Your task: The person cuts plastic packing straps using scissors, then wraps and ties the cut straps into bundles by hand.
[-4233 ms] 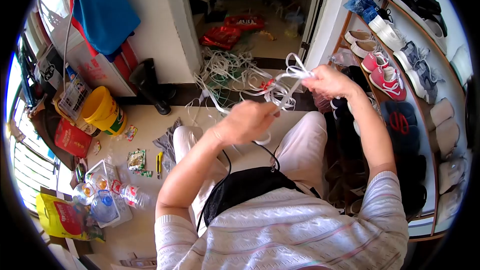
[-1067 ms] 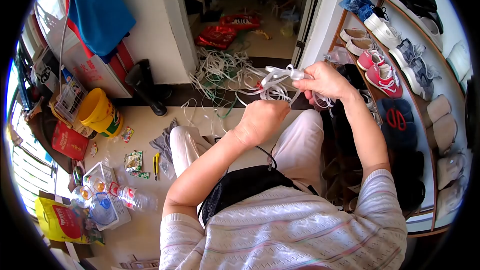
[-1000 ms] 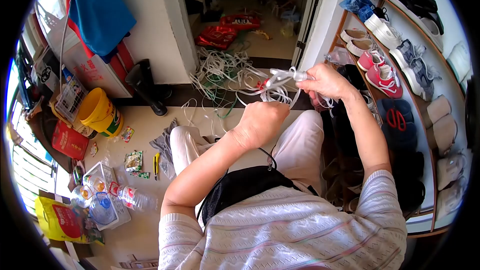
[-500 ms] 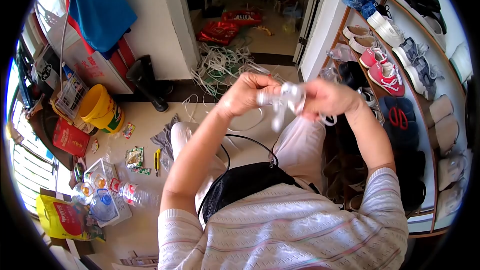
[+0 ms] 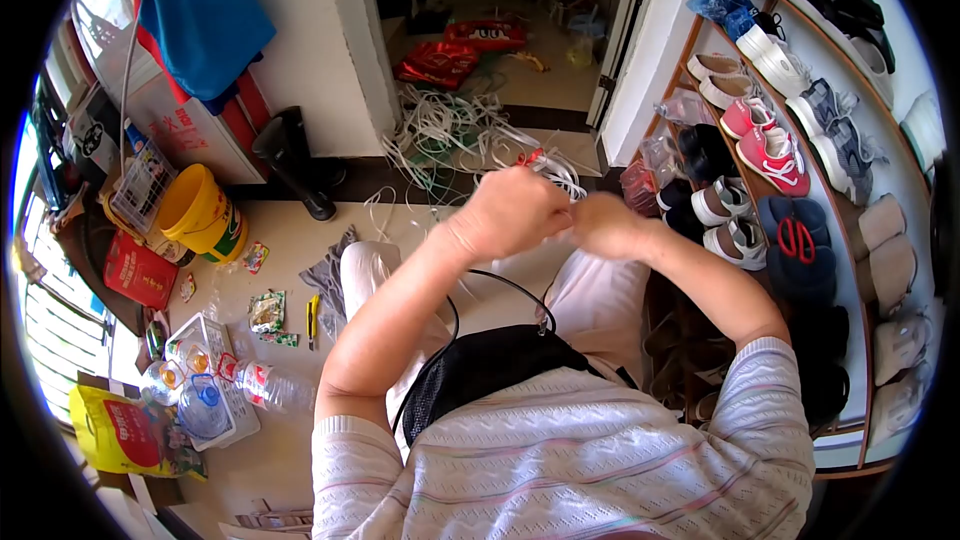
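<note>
My left hand (image 5: 510, 208) is closed, its back toward the camera. My right hand (image 5: 612, 226) meets it at the fingertips, blurred by motion and curled. Just beyond the hands, loops of white strap (image 5: 555, 172) show with a bit of red on them. Most of what the fingers grip is hidden behind the hands. Further off, a tangled heap of white and green straps (image 5: 440, 135) lies on the floor at the doorway.
On the right stands a shoe rack (image 5: 868, 380) full of shoes. At the left are a yellow bucket (image 5: 203, 215), black boots (image 5: 290, 165), a white basket (image 5: 240, 425) with plastic bottles, and a yellow cutter (image 5: 312, 320). Red bags (image 5: 440, 62) lie beyond the doorway.
Earlier the hands were apart with the white strap bundle in view between them. They have come together, and the right hand has moved left and turned, with its fingers now pointing inward.
</note>
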Demonstrator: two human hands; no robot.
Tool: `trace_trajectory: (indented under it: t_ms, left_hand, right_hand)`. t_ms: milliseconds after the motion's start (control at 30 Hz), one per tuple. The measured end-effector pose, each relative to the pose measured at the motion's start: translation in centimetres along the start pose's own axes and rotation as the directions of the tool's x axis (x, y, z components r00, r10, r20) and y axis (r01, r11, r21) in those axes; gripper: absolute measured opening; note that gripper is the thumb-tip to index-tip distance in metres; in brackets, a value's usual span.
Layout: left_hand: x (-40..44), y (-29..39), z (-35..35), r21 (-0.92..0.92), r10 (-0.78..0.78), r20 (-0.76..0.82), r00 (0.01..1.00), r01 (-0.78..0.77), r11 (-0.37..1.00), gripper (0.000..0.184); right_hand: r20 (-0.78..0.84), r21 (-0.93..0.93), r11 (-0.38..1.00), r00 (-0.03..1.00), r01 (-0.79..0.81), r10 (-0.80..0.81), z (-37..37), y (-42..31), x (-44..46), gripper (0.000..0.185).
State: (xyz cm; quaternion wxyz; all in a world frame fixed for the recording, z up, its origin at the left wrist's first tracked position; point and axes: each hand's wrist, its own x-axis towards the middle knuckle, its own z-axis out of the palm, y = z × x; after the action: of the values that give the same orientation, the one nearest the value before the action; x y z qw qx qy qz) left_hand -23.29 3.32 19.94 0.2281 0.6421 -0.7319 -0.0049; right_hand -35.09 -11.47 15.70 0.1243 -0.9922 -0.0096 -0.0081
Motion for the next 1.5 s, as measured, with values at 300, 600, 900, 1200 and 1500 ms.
trace_trajectory:
  t_ms: [300,600,900,1200,1500]
  left_hand:
    - [-1.7,-3.0,3.8,-0.956,-0.278,0.13,0.952,0.195,0.219,0.021]
    - [-1.4,0.3,6.6,-0.27,-0.401,-0.355,0.844,0.318,0.909,0.026]
    - [-2.8,-1.2,4.8,-0.982,-0.311,0.142,0.94,0.094,-0.166,0.025]
    - [-3.9,-1.8,5.6,-0.991,-0.193,-0.011,0.981,0.016,0.136,0.03]
    - [-3.6,-1.2,5.6,-0.855,-0.51,-0.102,0.854,0.187,0.484,0.029]
  right_hand:
    - [-0.058,0.856,0.517,0.997,0.02,0.057,-5.5,-3.2,-2.2,0.017]
    - [-0.195,0.723,0.661,0.858,-0.201,0.475,-0.4,-0.5,2.0,0.032]
    - [-0.344,0.652,0.754,0.857,-0.077,0.384,3.0,0.6,3.1,0.031]
    - [-0.131,0.873,0.48,0.906,-0.088,0.403,3.1,-0.3,2.3,0.029]
    - [-0.077,0.951,0.296,0.859,-0.089,0.506,4.0,-1.5,2.7,0.031]
